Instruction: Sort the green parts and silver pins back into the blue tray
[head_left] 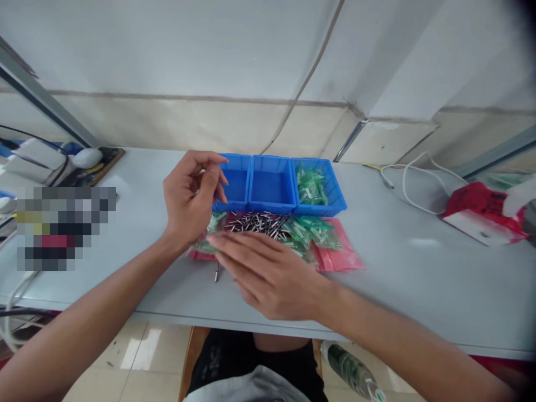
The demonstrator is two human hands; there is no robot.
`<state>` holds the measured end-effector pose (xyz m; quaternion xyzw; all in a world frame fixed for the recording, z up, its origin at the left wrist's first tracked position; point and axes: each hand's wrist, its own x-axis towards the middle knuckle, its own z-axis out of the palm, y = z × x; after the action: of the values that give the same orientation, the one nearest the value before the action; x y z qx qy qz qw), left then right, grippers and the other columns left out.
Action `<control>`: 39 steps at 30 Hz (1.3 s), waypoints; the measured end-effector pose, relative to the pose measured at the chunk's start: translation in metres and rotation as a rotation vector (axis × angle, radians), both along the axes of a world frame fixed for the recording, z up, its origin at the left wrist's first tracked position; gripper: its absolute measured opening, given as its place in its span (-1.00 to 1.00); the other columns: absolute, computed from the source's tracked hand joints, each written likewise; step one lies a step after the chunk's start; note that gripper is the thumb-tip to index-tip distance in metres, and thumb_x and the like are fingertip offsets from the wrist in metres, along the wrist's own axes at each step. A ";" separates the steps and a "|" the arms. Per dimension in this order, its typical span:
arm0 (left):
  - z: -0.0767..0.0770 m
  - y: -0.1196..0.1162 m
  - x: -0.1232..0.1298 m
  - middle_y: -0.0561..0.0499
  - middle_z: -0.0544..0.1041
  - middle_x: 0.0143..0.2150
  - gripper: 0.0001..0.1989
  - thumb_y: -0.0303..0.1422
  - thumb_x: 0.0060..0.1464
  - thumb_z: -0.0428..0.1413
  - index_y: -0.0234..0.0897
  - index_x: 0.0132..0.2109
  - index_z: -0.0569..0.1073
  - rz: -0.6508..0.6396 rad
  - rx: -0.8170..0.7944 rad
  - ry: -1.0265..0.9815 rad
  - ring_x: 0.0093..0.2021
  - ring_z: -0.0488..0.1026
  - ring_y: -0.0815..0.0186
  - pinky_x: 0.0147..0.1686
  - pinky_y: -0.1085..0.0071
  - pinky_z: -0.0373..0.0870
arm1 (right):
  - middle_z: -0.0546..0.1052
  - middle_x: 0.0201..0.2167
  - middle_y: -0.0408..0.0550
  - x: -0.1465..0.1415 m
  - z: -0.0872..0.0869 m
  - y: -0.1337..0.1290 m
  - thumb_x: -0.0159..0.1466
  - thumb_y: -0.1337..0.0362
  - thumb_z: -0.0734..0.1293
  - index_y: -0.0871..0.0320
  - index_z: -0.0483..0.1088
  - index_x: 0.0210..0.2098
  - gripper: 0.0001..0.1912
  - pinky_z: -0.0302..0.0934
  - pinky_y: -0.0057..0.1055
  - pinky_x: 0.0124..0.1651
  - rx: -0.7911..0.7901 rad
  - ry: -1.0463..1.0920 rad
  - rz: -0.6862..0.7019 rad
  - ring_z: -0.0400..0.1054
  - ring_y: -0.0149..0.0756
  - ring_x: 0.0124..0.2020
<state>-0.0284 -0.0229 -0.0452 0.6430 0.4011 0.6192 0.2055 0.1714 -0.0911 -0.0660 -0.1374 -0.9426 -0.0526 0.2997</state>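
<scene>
The left hand (pixel 190 192) curls, the right hand (pixel 268 273) stretches; I can't tell either's grip. One pin (pixel 216 274) lies toward the tabletop's (pixel 402 279) front edge.

The bins (pixel 273 208) are plain blue, the packets (pixel 316 230) green, the plastic bag (pixel 344 254) pinkish red, the small pins (pixel 260 224) silvery, the bench (pixel 397 268) pale bluish grey.

Head camera | on the person's head, facing forward and down | close over left hand (pixel 190 192) and right hand (pixel 270 273) around frame centre | desk (pixel 402 268) across the middle, wall (pixel 201 50) along the top, lap (pixel 259 363) at bottom centre
</scene>
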 end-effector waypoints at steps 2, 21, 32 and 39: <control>-0.001 0.002 -0.001 0.13 0.50 -0.37 -0.83 -0.20 0.40 0.13 -0.17 -0.06 0.53 0.008 0.008 0.016 -0.54 0.47 0.51 -0.59 0.51 0.33 | 0.38 0.38 0.23 0.012 0.011 0.004 0.42 0.42 0.24 0.37 0.31 0.32 -0.51 0.29 -0.14 0.41 -0.218 0.192 -0.017 0.28 -0.13 0.40; -0.009 -0.026 0.012 0.02 0.63 -0.20 -0.75 -0.37 0.32 0.18 -0.05 0.09 0.61 -0.003 0.472 0.576 -0.33 0.55 0.37 -0.36 0.45 0.49 | 0.57 0.01 -0.02 0.043 0.020 0.024 0.36 0.32 0.44 -0.05 0.63 0.00 -0.75 0.61 -0.25 -0.17 -0.683 0.684 -0.221 0.55 -0.17 0.00; -0.005 -0.025 0.014 -0.09 0.52 0.10 -0.78 -0.39 0.32 0.17 -0.08 0.05 0.61 -0.123 0.322 0.519 -0.12 0.54 0.29 -0.21 0.35 0.58 | 0.61 -0.40 -0.20 0.044 0.028 0.022 0.43 0.13 0.38 -0.06 0.33 0.30 -0.53 0.49 -0.36 -0.50 -1.117 0.738 -0.122 0.56 -0.27 -0.46; 0.003 -0.035 0.025 0.07 0.46 -0.51 -0.56 -0.11 0.35 0.15 -0.27 -0.45 0.46 -0.443 -0.202 0.181 -0.50 0.39 0.41 -0.51 0.42 0.33 | 0.41 0.11 0.01 0.053 0.010 0.033 0.33 0.47 0.38 -0.31 0.40 0.29 -0.33 0.50 -0.27 -0.34 -0.141 0.490 -0.291 0.48 -0.23 -0.18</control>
<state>-0.0037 -0.0574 -0.0420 0.7443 0.3271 0.4556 0.3626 0.2243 -0.0580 -0.0558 -0.3003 -0.8138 0.0052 0.4975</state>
